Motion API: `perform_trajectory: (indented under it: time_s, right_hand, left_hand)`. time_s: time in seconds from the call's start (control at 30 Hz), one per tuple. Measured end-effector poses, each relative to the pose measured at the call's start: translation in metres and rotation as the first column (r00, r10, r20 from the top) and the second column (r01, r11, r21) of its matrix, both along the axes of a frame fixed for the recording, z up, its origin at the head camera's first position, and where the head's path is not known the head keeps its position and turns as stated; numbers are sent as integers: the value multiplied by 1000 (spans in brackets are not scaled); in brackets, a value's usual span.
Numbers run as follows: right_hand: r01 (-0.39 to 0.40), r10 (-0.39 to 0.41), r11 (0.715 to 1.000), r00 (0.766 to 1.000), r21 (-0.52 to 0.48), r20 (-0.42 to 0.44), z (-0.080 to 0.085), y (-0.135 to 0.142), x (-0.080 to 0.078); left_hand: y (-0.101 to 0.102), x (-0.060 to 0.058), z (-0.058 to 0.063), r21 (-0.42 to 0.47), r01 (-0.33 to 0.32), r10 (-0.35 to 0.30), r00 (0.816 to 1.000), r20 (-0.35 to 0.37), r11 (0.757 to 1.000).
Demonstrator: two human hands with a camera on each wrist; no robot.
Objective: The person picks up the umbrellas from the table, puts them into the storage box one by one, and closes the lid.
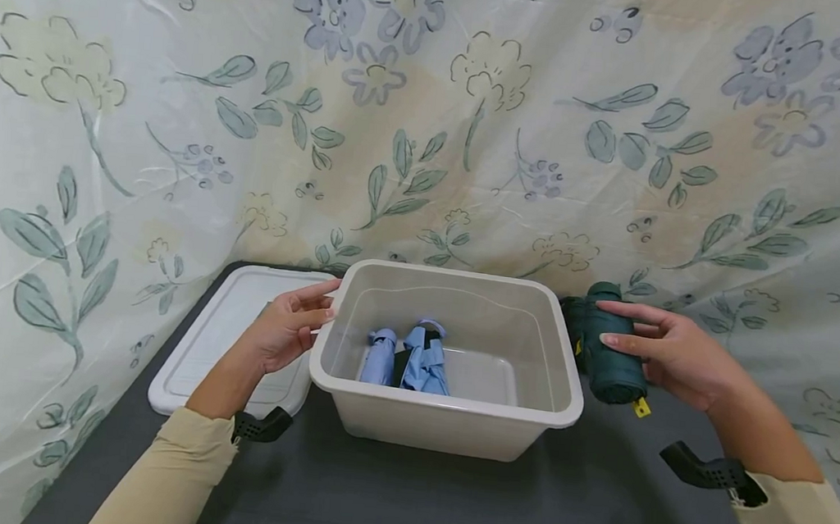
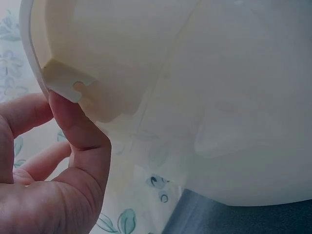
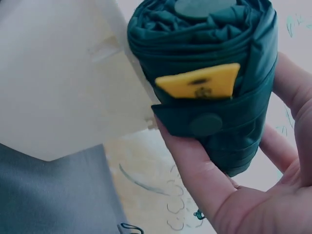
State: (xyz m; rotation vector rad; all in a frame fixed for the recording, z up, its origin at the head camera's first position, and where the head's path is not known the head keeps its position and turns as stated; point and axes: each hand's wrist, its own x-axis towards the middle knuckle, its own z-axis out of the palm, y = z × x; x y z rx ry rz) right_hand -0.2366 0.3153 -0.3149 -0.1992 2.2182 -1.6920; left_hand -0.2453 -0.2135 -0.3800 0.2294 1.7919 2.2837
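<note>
My left hand (image 1: 285,321) pinches the left rim of an off-white plastic bin (image 1: 444,420). In the left wrist view its thumb (image 2: 80,126) presses just under that rim. Inside the bin lie two folded light-blue umbrellas (image 1: 425,361), towards its left half. To the right of the bin, my right hand (image 1: 668,351) grips a folded dark green umbrella (image 1: 611,347), thumb on one side and fingers on the other. A yellow tag (image 3: 200,82) and a snapped strap (image 3: 195,122) show on it in the right wrist view. Another dark green bundle (image 1: 574,314) is partly hidden behind it.
A white lid (image 1: 206,344) lies flat at the left, partly behind my left hand. The dark grey tabletop (image 1: 401,499) extends in front of the bin. A flower-patterned curtain (image 1: 430,131) hangs right behind the bin.
</note>
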Motion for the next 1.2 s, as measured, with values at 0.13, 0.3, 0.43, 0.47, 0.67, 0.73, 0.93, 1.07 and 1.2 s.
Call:
perform_trajectory:
  time_s: [0.13, 0.3, 0.43, 0.47, 0.67, 0.73, 0.93, 1.07, 1.2]
  right_hand:
    - [-3, 3, 1000, 1000, 15, -9, 6, -8, 0]
    - [-15, 15, 1000, 1000, 13, 1, 12, -20, 1]
    - [-37, 37, 999, 999, -10, 5, 16, -30, 2]
    - [-39, 39, 999, 999, -16, 6, 17, -32, 2]
    - [-61, 61, 997, 998, -55, 6, 19, -44, 1]
    - [-67, 67, 996, 998, -65, 8, 18, -49, 0]
    - [-62, 63, 996, 998, -66, 24, 16, -65, 0]
    - [-59, 62, 996, 997, -68, 36, 16, -74, 1]
    - [-65, 68, 996, 997, -68, 41, 16, -82, -1]
  left_hand:
    - [0, -1, 4, -33, 1, -1, 1000, 10, 999]
    - [-2, -2, 5, -27, 16, -15, 1000, 23, 1000]
    - [-3, -3, 4, -35, 25, -24, 999, 29, 999]
    - [-3, -3, 4, -38, 28, -27, 999, 29, 999]
    - [-4, -4, 6, -44, 48, -48, 999, 14, 998]
    - [-6, -4, 5, -38, 58, -58, 998, 10, 998]
    - [-8, -3, 2, -22, 74, -74, 997, 0, 997]
    - [-7, -3, 2, -22, 75, -75, 997, -10, 997]
    - [-6, -3, 1, -23, 74, -74, 997, -10, 997]
